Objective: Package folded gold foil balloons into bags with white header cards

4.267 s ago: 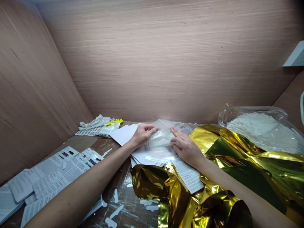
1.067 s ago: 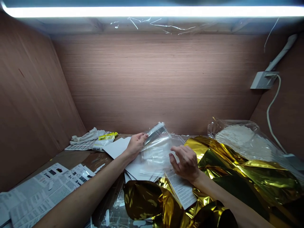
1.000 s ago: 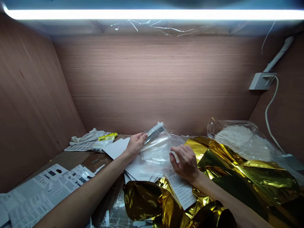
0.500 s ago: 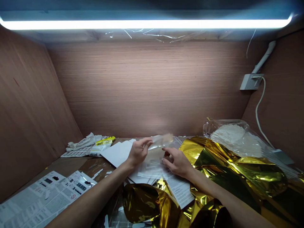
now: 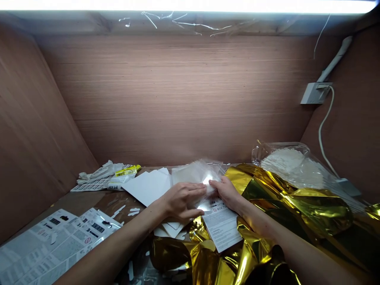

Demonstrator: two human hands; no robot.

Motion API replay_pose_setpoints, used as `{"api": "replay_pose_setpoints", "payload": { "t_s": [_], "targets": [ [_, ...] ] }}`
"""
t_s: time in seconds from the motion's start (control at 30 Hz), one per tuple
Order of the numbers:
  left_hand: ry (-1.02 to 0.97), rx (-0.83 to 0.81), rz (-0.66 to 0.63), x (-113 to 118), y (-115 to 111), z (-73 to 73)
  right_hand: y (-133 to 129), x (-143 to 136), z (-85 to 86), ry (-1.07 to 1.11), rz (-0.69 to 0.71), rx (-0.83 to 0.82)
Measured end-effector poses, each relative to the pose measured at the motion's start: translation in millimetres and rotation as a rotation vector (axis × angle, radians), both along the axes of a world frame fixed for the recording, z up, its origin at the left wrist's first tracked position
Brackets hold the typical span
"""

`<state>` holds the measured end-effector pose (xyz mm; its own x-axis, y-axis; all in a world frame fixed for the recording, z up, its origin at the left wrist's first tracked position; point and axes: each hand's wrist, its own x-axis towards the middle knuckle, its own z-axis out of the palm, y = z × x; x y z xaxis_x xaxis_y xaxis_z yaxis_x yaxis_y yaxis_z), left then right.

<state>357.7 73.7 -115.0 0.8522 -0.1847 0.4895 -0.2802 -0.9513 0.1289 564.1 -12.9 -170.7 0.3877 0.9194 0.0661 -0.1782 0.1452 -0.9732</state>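
Observation:
A clear plastic bag, glossy and slightly blurred, lies near the back of the work surface. On its right edge my right hand is closed, the thumb on top. My left hand rests flat over the bag's lower left part, fingers stretched toward the right hand. Just below the hands lies a printed card with small text. White cards spread out behind my left wrist. Crumpled gold foil sits in front of the printed card.
More gold foil covers the right side, before a clear bag of white pieces. Printed sheets lie at left; a yellow tube is behind them. Wooden walls enclose the space, with a socket box at right.
My left hand has moved from a raised pinch on the plastic to lying flat across it. My right hand has taken hold of the bag's edge. The view has tilted down.

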Motion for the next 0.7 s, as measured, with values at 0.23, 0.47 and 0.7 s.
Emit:
{"api": "replay_pose_setpoints", "payload": {
  "t_s": [0.23, 0.47, 0.7],
  "targets": [
    [-0.315, -0.547, 0.721, -7.3, 25.6, 7.4, -3.7, 6.2, -4.0, -0.036, -0.028, 0.063],
    [-0.33, -0.722, 1.17, -3.7, 45.7, 1.5, -1.4, 5.6, -11.8, -0.057, -0.023, 0.06],
    [-0.344, -0.888, 1.206, -2.8, 46.2, 1.3, 0.2, 7.4, -13.6, -0.001, -0.066, 0.097]
  ]
}}
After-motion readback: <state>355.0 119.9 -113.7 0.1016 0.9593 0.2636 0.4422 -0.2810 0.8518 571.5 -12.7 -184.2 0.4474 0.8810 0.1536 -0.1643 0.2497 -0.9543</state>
